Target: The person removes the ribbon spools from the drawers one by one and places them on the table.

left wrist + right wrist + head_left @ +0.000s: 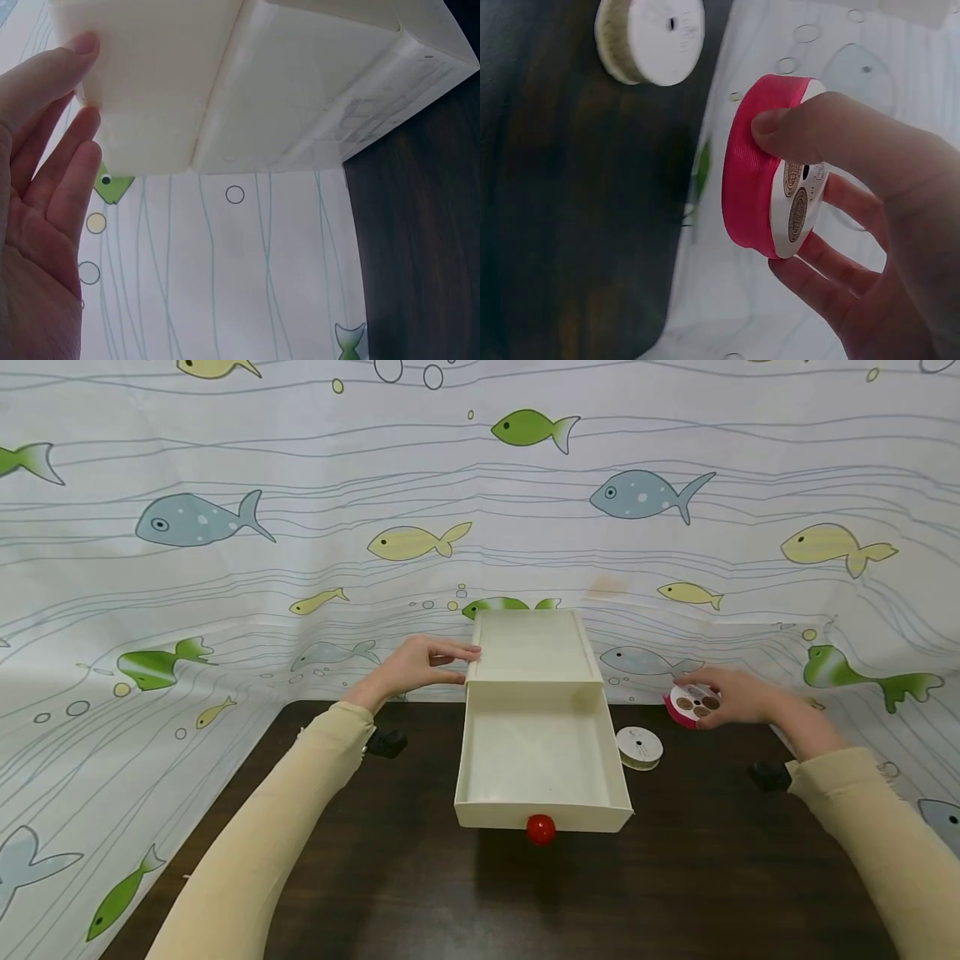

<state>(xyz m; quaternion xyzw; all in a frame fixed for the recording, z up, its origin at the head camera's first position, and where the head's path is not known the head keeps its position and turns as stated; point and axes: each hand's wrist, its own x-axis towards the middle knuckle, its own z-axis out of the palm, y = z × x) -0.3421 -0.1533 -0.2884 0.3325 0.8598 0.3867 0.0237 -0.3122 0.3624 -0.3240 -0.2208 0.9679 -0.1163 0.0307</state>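
Note:
A cream box (534,643) stands at the table's far edge, its drawer (536,743) pulled out toward me and nothing inside. A red round knob (541,829) sits on the drawer front. With fairly straight fingers, my left hand (420,668) touches the left side of the box; the left wrist view shows its thumb (86,43) against the cream wall. To the right, my right hand (738,697) grips a spool of pink ribbon (751,180), thumb on the ribbon and fingers beneath. A second ribbon spool (639,747), with a white face, lies right of the drawer.
The dark wooden table (375,877) extends in front of the box. A white fish-printed sheet (300,468) hangs behind and along both sides. Black wrist devices (386,743) show at both sleeves.

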